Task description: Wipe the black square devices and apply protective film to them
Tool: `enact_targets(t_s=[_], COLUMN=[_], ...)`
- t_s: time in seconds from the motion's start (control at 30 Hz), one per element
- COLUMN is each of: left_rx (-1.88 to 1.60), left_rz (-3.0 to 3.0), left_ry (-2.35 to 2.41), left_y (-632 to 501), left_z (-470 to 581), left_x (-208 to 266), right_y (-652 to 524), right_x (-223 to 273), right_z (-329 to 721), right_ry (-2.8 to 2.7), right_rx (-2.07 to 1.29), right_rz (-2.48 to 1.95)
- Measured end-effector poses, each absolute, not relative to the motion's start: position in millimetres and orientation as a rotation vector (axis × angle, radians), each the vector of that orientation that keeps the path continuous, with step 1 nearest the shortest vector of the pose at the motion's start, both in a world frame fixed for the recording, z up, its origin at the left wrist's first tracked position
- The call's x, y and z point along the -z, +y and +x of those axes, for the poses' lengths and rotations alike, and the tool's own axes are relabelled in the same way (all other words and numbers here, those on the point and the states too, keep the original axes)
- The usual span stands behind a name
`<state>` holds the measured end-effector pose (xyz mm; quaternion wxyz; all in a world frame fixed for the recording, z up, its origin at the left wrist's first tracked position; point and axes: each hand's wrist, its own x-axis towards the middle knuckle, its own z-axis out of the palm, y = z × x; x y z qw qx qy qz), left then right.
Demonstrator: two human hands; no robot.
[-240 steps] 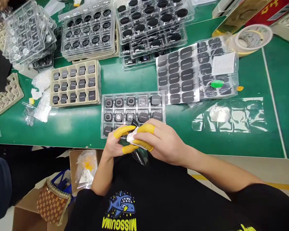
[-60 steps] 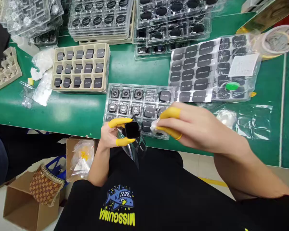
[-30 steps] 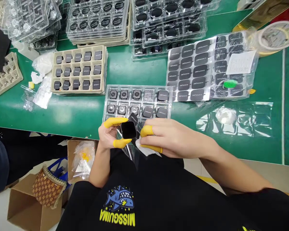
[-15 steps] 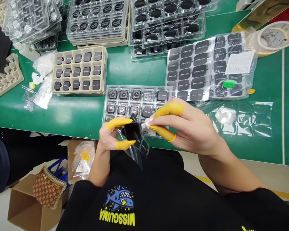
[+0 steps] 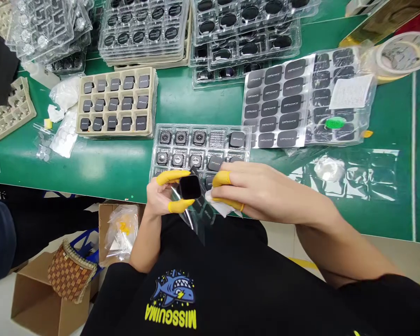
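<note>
My left hand [image 5: 163, 191], with yellow finger cots, grips a black smartwatch body [image 5: 190, 187] by its edges, the dark glossy face toward me. A strip of clear film with black labels [image 5: 207, 213] hangs below the watch body, partly behind it. In my right hand [image 5: 255, 189], also in yellow finger cots, a crumpled white wipe [image 5: 224, 207] is pinched, just right of the watch and apart from it. Behind both hands lies a clear plastic tray [image 5: 154, 154] holding several watch bodies, some showing their backs, others covered with black labels; its near row is partly hidden.
A beige tray [image 5: 116, 134] of black square pieces stands at the left. Stacked clear trays [image 5: 143, 56] line the back. Label sheets [image 5: 275, 105] lie to the right, near a tape roll [image 5: 404, 53]. Cardboard boxes [image 5: 38, 294] sit below the green table's edge [image 5: 73, 186].
My right hand has turned and lowered slightly, and more of the white wipe shows beneath its fingers. The watch body in my left hand has tilted so its face is more square to view.
</note>
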<state>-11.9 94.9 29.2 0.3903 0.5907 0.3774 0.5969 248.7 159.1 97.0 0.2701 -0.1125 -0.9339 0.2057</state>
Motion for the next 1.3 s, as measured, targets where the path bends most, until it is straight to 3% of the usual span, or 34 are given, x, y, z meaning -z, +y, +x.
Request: enact_targets(t_s=[0.23, 0.63, 1.03, 1.3], left_rx=[-1.476, -1.473, -1.349, -1.446], left_rz=[1.506, 1.61, 1.831, 1.467], left_ry=[1.017, 0.932, 0.892, 1.104], left_y=[91.5, 93.0, 96.7, 90.0], left_z=[-14.5, -10.3, -4.5, -8.5], left_x=[-32.8, -37.3, -38.1, -25.4], right_y=[163.9, 147.8, 137.7, 153.5], right_x=[-103.9, -107.4, -100.9, -71.7], right_z=[270.7, 250.1, 216.5, 243.4], right_ry=[-2.287, -2.296, -2.353, -2.398], right_rx=[-0.563, -0.655, -0.178, -0.125], right_rz=[-0.58, -0.443, -0.512, -0.9])
